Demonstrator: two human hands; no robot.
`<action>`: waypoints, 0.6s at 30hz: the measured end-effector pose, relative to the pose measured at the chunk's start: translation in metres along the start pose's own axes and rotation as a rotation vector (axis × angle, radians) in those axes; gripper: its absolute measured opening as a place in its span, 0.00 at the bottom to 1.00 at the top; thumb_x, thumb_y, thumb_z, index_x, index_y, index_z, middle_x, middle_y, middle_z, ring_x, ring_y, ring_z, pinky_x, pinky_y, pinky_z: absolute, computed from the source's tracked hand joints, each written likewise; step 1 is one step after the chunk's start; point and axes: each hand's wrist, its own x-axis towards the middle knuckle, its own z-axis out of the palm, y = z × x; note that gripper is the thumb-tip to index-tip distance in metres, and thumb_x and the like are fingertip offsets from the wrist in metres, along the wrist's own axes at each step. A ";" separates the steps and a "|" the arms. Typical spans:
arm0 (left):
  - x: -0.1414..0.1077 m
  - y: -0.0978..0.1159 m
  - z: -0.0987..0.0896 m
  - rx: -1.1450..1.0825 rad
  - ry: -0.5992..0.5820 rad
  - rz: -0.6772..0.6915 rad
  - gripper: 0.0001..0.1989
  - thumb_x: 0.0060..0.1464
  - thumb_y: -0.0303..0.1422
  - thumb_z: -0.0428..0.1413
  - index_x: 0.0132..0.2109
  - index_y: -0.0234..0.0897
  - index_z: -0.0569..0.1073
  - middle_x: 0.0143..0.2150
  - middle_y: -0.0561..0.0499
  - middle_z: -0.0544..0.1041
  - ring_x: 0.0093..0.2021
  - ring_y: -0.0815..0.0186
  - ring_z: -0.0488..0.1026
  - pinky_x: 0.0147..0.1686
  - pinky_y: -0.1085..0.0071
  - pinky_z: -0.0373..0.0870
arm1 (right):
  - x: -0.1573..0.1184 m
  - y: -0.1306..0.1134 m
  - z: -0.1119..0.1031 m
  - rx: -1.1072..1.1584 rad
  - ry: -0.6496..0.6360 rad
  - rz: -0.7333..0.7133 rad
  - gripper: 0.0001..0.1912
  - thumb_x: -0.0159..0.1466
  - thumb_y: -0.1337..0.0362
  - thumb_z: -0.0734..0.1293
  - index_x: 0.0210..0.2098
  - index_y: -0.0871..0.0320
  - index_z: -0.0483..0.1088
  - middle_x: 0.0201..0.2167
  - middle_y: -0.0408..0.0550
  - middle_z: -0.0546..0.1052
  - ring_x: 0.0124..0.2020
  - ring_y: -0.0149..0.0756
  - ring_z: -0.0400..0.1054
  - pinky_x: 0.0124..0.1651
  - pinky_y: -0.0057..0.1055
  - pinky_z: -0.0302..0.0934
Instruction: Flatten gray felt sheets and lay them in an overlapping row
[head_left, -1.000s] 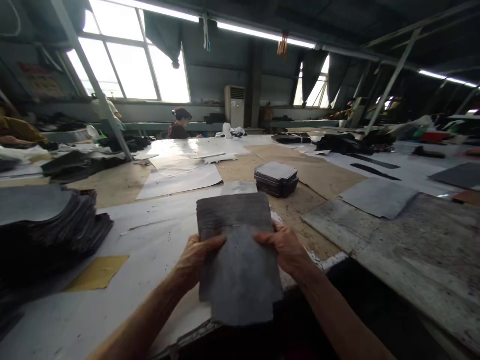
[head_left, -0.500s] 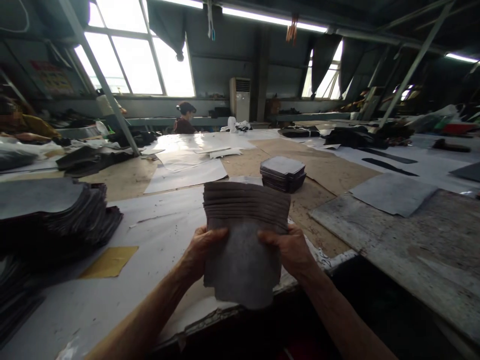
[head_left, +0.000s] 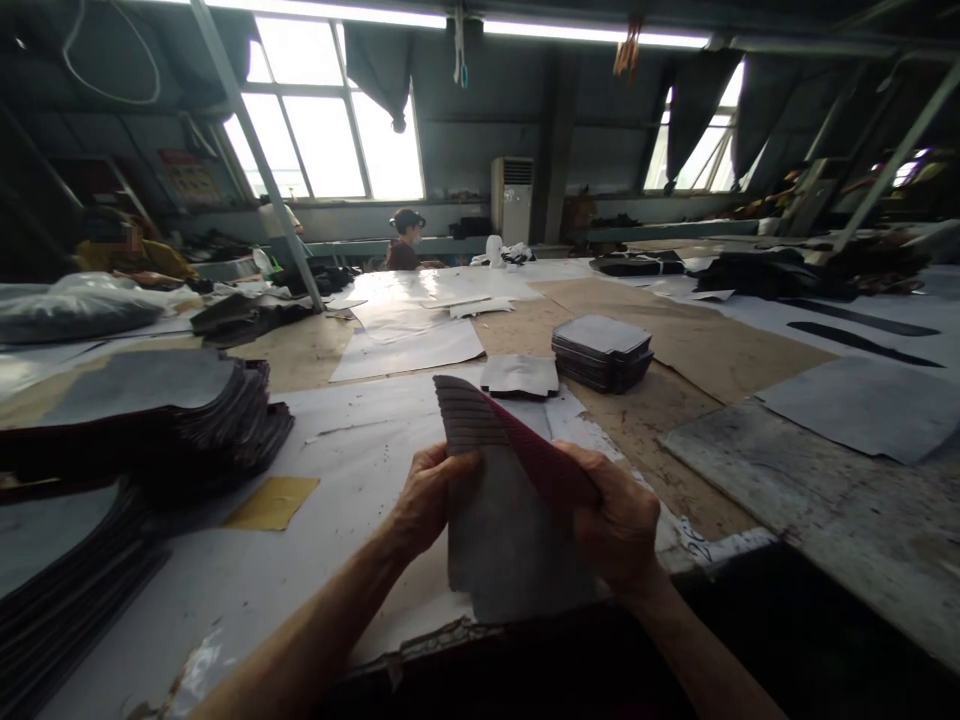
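Observation:
A fanned stack of grey cut pieces (head_left: 510,540) is held upright over the table's front edge. My left hand (head_left: 431,495) is closed on its left side, thumb across the grey face. On the right side my right hand (head_left: 619,515) grips the pieces, and a dark red underside (head_left: 540,460) shows where they are bent over. Just beyond lies a small grey pile (head_left: 519,375), beside a taller squared stack (head_left: 602,352).
Tall stacks of dark pieces (head_left: 225,410) stand at the left, near a yellow sheet (head_left: 272,503). A worn grey board (head_left: 810,480) lies at the right. Two people sit beyond the table, one masked (head_left: 403,245), one in yellow (head_left: 161,262).
My right hand has folded the right side of the held pieces inward, showing the red underside. The view has turned left, and the small grey pile behind is now uncovered.

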 end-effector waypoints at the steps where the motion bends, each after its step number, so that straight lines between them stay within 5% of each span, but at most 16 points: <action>1: -0.001 0.000 -0.001 0.048 0.030 0.021 0.10 0.38 0.34 0.61 0.30 0.33 0.77 0.24 0.50 0.76 0.24 0.66 0.69 0.27 0.71 0.66 | 0.004 -0.001 -0.001 0.051 -0.044 0.132 0.12 0.46 0.66 0.69 0.32 0.55 0.76 0.32 0.45 0.78 0.38 0.42 0.72 0.44 0.34 0.65; 4: -0.006 0.002 -0.003 0.357 0.096 0.246 0.08 0.38 0.33 0.60 0.29 0.35 0.78 0.23 0.52 0.75 0.24 0.67 0.68 0.26 0.73 0.64 | 0.017 -0.002 -0.004 0.284 -0.266 0.570 0.11 0.42 0.65 0.71 0.27 0.60 0.75 0.29 0.51 0.78 0.31 0.45 0.72 0.37 0.39 0.68; 7: -0.011 0.004 -0.004 0.560 0.093 0.395 0.12 0.36 0.30 0.61 0.34 0.38 0.79 0.28 0.51 0.78 0.29 0.64 0.71 0.31 0.72 0.66 | 0.017 0.002 -0.004 0.474 -0.303 0.754 0.13 0.38 0.66 0.73 0.25 0.61 0.74 0.28 0.51 0.78 0.29 0.44 0.72 0.35 0.39 0.68; 9: -0.009 0.004 -0.004 0.407 0.074 0.276 0.12 0.36 0.31 0.61 0.34 0.37 0.79 0.28 0.50 0.78 0.28 0.63 0.71 0.30 0.71 0.67 | 0.009 0.004 -0.001 0.375 -0.165 0.611 0.12 0.39 0.65 0.74 0.25 0.59 0.74 0.26 0.48 0.78 0.28 0.42 0.72 0.34 0.36 0.67; 12: -0.001 0.002 -0.002 0.041 0.009 -0.031 0.12 0.34 0.32 0.63 0.31 0.34 0.77 0.26 0.49 0.77 0.24 0.65 0.71 0.27 0.70 0.68 | -0.002 0.002 0.002 0.047 -0.024 0.123 0.09 0.47 0.64 0.71 0.30 0.55 0.77 0.29 0.45 0.78 0.32 0.41 0.72 0.38 0.34 0.66; 14: 0.002 0.000 -0.001 -0.020 0.002 -0.052 0.12 0.33 0.30 0.63 0.32 0.34 0.77 0.27 0.49 0.77 0.24 0.65 0.72 0.28 0.69 0.69 | -0.003 -0.001 0.003 -0.052 -0.018 -0.069 0.11 0.48 0.65 0.69 0.33 0.54 0.77 0.31 0.44 0.79 0.35 0.42 0.72 0.42 0.34 0.65; 16: 0.000 -0.001 0.000 0.120 0.083 0.141 0.11 0.34 0.28 0.62 0.32 0.35 0.77 0.28 0.51 0.78 0.28 0.64 0.73 0.31 0.70 0.69 | 0.000 -0.002 0.003 0.005 -0.023 0.032 0.11 0.46 0.65 0.70 0.30 0.55 0.77 0.27 0.45 0.78 0.32 0.43 0.72 0.39 0.35 0.65; 18: -0.006 -0.001 0.000 0.352 0.136 0.364 0.10 0.36 0.27 0.61 0.31 0.37 0.78 0.31 0.51 0.79 0.33 0.62 0.73 0.36 0.70 0.69 | 0.006 -0.002 0.004 0.199 -0.042 0.334 0.10 0.41 0.65 0.72 0.26 0.58 0.76 0.24 0.45 0.77 0.27 0.43 0.71 0.34 0.36 0.66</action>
